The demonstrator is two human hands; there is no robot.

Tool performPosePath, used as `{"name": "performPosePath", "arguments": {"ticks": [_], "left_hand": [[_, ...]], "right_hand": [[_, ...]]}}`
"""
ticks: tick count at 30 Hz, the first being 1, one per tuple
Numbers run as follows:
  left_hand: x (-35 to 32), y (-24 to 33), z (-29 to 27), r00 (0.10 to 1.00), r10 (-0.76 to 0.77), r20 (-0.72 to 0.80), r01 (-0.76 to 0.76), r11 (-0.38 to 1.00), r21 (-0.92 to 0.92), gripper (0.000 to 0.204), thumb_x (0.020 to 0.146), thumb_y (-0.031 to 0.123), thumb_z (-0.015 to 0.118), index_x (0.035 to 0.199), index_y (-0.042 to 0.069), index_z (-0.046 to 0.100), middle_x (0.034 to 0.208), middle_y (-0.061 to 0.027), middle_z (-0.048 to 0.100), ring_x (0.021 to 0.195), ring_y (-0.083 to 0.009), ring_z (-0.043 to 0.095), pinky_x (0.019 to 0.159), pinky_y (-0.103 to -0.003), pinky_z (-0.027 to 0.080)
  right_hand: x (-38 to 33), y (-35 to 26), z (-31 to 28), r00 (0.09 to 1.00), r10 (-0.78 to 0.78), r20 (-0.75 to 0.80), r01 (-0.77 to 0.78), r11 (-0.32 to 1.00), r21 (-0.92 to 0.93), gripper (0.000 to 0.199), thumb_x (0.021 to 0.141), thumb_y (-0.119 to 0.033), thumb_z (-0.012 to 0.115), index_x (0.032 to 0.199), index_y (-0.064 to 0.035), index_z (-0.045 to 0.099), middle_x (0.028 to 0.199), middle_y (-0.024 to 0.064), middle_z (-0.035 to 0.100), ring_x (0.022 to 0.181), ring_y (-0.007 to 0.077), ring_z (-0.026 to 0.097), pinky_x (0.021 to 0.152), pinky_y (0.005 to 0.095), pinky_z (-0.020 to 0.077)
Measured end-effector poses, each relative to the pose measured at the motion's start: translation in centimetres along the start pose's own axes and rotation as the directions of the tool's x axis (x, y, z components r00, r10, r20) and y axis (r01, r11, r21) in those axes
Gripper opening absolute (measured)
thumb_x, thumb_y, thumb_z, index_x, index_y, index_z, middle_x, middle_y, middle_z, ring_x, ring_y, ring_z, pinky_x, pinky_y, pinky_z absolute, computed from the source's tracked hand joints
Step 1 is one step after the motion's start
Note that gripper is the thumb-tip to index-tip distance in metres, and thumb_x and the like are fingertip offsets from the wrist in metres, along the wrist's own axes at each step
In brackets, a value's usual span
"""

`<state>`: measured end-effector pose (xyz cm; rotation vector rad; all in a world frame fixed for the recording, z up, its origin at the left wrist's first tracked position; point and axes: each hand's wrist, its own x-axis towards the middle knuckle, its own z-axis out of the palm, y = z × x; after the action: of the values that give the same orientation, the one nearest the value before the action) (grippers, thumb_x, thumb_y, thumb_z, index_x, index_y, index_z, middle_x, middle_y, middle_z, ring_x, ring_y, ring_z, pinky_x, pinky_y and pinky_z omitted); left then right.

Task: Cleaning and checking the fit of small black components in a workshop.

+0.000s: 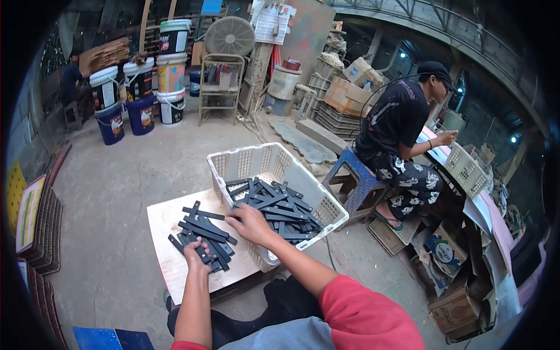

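Flat black strips (204,227) with small holes near their ends lie in a loose pile on a pale board (160,219). My left hand (196,255) is closed around a black strip at the near left side of this pile. My right hand (254,225) reaches over the near left wall of a white plastic crate (335,217), its fingers bent together. What those fingers hold, if anything, is hidden. Many more black strips (280,204) lie crisscrossed inside the crate, which stands at the right of the board.
To the right a person (396,116) sits on a blue plastic stool (352,175) at a worktable with a small crate (466,169). Stacked paint buckets (169,73) and a fan (229,37) stand at the back. Cardboard boxes (455,309) lie at the lower right, stacked panels (44,227) at left.
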<state>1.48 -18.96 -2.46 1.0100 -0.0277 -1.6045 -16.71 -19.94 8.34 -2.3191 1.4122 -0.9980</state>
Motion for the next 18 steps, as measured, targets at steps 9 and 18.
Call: {"name": "performPosePath", "arguments": {"ticks": [9,18], "left_hand": [[-1.1,-0.3,0.8,0.978,0.209,0.019,-0.208,0.976,-0.058,0.036,0.078,0.016,0.043,0.113,0.012,0.048,0.065,-0.0023,0.05,0.048,-0.0122,0.044,0.04,-0.024,0.035],[-1.1,-1.1,1.9,0.993,0.117,0.004,-0.116,0.988,-0.098,0.042,0.077,0.017,0.045,0.118,0.007,0.046,0.068,-0.0047,0.049,0.049,-0.0135,0.045,0.042,-0.024,0.036]], "right_hand": [[8.8,6.9,11.8,0.951,0.031,0.308,0.026,0.983,-0.181,0.022,0.077,-0.023,0.064,0.084,-0.0023,0.07,0.092,0.0212,0.063,0.089,0.0341,0.062,0.08,0.041,0.0488],[13.4,7.8,14.8,0.891,0.052,0.451,0.079,0.961,-0.266,0.031,0.071,-0.029,0.067,0.082,0.0005,0.069,0.084,0.0242,0.065,0.082,0.0358,0.064,0.076,0.0421,0.0511]]}}
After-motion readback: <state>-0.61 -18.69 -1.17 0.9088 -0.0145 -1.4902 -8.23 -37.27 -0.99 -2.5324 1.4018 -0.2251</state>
